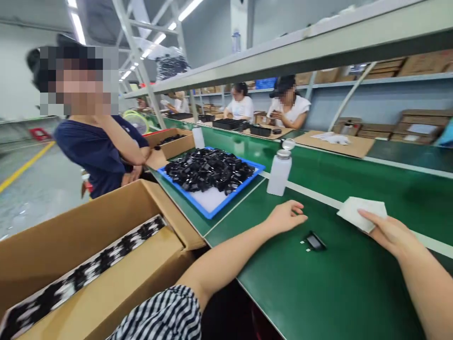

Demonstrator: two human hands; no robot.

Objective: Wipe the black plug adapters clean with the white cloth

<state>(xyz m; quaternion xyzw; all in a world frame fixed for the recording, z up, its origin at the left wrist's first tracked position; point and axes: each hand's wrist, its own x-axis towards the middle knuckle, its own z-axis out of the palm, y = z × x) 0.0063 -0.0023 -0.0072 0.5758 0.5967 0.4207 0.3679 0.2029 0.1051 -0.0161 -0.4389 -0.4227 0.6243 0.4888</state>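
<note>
My right hand (392, 231) grips a folded white cloth or paper wipe (363, 212) above the green bench, thumb on top. My left hand (286, 218) hovers near the white bottle, its fingers curved and apart, with nothing seen in them. Just below it on the bench lies a small black rectangular part (315, 241) with a greyish window. Two tiny white pieces lie beside that part. The white bottle (279, 175) stands upright behind my left hand, its round metal-rimmed cap flipped up.
A blue-rimmed tray (211, 212) heaped with black parts (212, 170) sits left of the bottle. An open cardboard box (152, 198) with rows of black pieces stands at the bench's left edge. A co-worker (95, 141) leans there. A shelf (283, 52) spans overhead.
</note>
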